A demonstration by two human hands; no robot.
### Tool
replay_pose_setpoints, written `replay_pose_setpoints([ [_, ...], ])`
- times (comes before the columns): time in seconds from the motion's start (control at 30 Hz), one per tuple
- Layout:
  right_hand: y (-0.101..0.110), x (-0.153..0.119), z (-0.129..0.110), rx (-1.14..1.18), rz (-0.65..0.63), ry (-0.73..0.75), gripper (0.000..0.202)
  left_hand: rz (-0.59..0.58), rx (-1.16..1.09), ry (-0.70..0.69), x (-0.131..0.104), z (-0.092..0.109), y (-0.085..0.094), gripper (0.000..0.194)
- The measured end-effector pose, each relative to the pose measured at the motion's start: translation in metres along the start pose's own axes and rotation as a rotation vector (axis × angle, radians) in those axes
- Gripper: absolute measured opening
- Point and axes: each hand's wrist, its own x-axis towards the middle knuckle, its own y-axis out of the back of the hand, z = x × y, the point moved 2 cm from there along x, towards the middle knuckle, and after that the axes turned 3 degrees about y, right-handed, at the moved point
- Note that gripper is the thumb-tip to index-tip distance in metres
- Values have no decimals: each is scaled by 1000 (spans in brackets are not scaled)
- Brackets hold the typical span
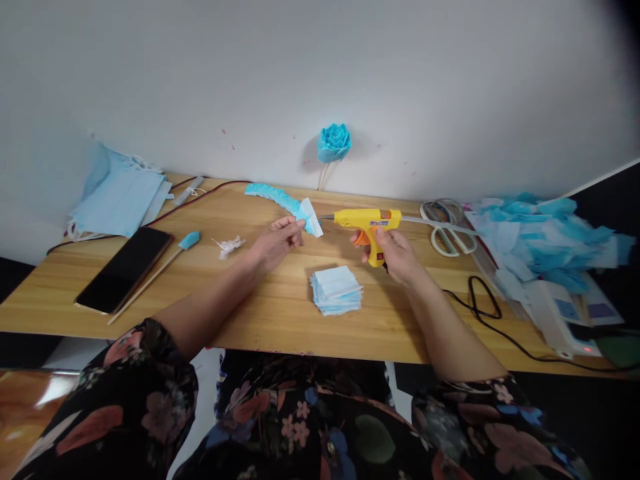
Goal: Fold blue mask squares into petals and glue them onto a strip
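Pinched in my left hand (280,241) is a small folded piece of blue and white mask fabric (311,217). My right hand (393,252) grips a yellow hot glue gun (367,219), a finger near its orange trigger and a clear glue stick out of its back. The nozzle points left, just short of the fabric piece; whether they touch I cannot tell. Behind my left hand lies a row of overlapping blue folded pieces (273,193). A stack of cut blue and white squares (337,291) sits between my forearms.
A blue fabric flower (335,143) on sticks stands by the wall. On the left are face masks (120,193), a phone (125,269), a blue-tipped stick (155,279) and white scraps (230,247). Scissors (445,241), blue scraps (545,233) and a power strip (555,320) with a cable are right.
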Motion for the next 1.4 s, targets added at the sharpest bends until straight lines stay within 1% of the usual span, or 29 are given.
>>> replay_pose_setpoints([
  [0.1, 3, 0, 2, -61, -47, 5, 68, 4, -3, 8, 0, 0, 0, 36],
  [0.2, 13, -1, -2, -133, -53, -14, 70, 4, -63, 14, 1, 0, 2, 39],
  [0.3, 37, -2, -9, -154, 1, -57, 70, 3, -151, 10, 3, 0, 5, 43],
  [0.4, 70, -6, -12, -241, 115, -73, 61, 11, -181, 14, 5, 0, 6, 47],
  [0.47, 93, -11, -5, -344, 217, -105, 55, 13, -177, 22, 5, 0, 6, 48],
  [0.53, 113, -19, 9, -429, 309, -173, 52, 6, -171, 27, 4, -2, 5, 48],
  [0.6, 129, -27, 27, -494, 355, -240, 52, -12, -164, 31, 3, -3, 3, 47],
  [0.67, 140, -35, 40, -526, 366, -291, 54, -34, -157, 41, 1, -5, 0, 46],
  [0.7, 143, -38, 44, -557, 365, -318, 55, -41, -155, 46, 0, -5, -1, 45],
  [0.73, 144, -41, 43, -628, 364, -350, 56, -47, -155, 49, -1, -6, -3, 45],
  [0.77, 144, -44, 40, -748, 368, -380, 55, -51, -158, 53, -3, -6, -5, 45],
  [0.83, 139, -48, 24, -1106, 361, -475, 51, -61, -161, 60, -5, -5, -8, 46],
  [0.87, 134, -50, 14, -1257, 338, -530, 50, -67, -160, 65, -6, -5, -10, 47],
  [0.9, 127, -51, 5, -1350, 329, -542, 51, -73, -159, 68, -8, -4, -11, 46],
  [0.93, 118, -52, -4, -1376, 338, -513, 49, -81, -159, 68, -9, -4, -12, 46],
  [0.97, 107, -51, -11, -1361, 345, -363, 43, -90, -158, 68, -10, -4, -13, 45],
  [1.0, 94, -49, -17, -1315, 337, -164, 38, -102, -158, 69, -10, -4, -14, 44],
  [1.07, 65, -43, -23, -1211, 282, 235, 31, -127, -151, 77, -11, -6, -14, 44],
  [1.1, 51, -40, -23, -1159, 254, 393, 28, -137, -145, 83, -11, -7, -14, 44],
  [1.13, 37, -36, -23, -1110, 240, 520, 25, -143, -138, 87, -11, -8, -14, 44],
  [1.2, 13, -27, -22, -1018, 219, 677, 21, -152, -127, 88, -10, -9, -13, 42],
  [1.27, -6, -18, -24, -912, 195, 727, 20, -160, -118, 77, -9, -10, -12, 40],
  [1.3, -12, -13, -24, -838, 192, 703, 21, -165, -109, 67, -8, -10, -11, 39],
  [1.33, -17, -7, -25, -742, 189, 645, 22, -172, -95, 54, -8, -11, -11, 39],
  [1.4, -23, 7, -24, -486, 154, 457, 25, -187, -50, 22, -7, -12, -10, 40],
])
